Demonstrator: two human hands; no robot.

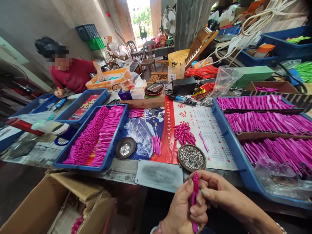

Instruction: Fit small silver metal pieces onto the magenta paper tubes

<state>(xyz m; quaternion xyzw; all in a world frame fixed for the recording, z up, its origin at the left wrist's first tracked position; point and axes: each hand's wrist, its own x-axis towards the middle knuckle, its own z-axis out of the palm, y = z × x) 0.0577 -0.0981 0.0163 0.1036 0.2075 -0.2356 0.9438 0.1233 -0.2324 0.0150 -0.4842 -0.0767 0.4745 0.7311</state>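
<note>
My left hand (181, 203) is wrapped round a slim magenta stick (195, 183), which stands upright with its wider, pointed head at the top. The fingers of my right hand (213, 188) close round the same piece near that head; whether they pinch a small part is hidden. Just beyond my hands is a round dish of small shiny metal parts (191, 157). Behind the dish lies a heap of magenta pointed pieces (184, 133), with a single wavy magenta stick (203, 142) to its right. A short row of magenta sticks (156, 145) lies to the left.
A blue tray (56, 159) of magenta sticks stands left, another large blue tray (231, 156) right. Nearby are a dish of silvery bits (125, 148) and a metal plate (159, 175). A cardboard box (26, 208) sits below left. Another person (73, 73) works at the far left.
</note>
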